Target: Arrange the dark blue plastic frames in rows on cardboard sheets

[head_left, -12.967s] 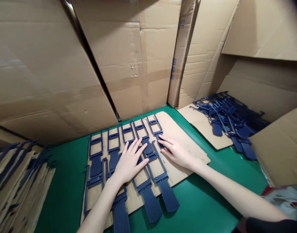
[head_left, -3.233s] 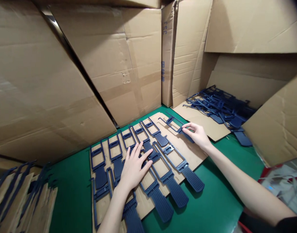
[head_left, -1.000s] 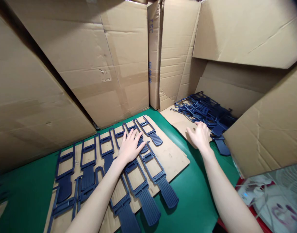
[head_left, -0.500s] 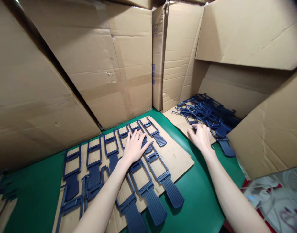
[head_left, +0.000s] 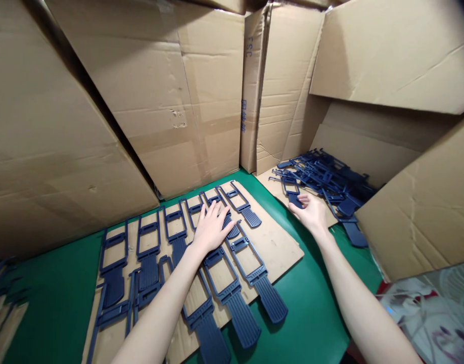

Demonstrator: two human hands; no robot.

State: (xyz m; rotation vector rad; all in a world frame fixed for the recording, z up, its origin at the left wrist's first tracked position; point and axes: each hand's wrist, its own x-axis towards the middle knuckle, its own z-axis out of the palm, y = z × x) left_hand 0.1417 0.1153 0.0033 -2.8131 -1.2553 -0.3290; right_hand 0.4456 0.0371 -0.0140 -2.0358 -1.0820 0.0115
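My left hand [head_left: 210, 228] lies with fingers spread over several dark blue plastic frames with ribbed paddles, partly covering them. These frames are laid in two rows on a cardboard sheet [head_left: 275, 235], such as the frame [head_left: 250, 258] beside my wrist. At the right, the thumb and fingers of my right hand [head_left: 311, 215] pinch the paddle end of another plastic frame [head_left: 291, 187]. Its open part points away from me, at the left edge of a jumbled pile of the same frames [head_left: 330, 174].
Green tabletop [head_left: 300, 288] shows between the sheet and the pile. Cardboard panels [head_left: 213, 101] wall the back, and another cardboard panel [head_left: 425, 212] stands at the right. More dark parts [head_left: 6, 288] sit at the far left. White cables [head_left: 410, 303] lie low at right.
My right hand has drawn back slightly and now pinches a plastic frame, which shows more plainly at the pile's edge. My left hand has stayed in place.
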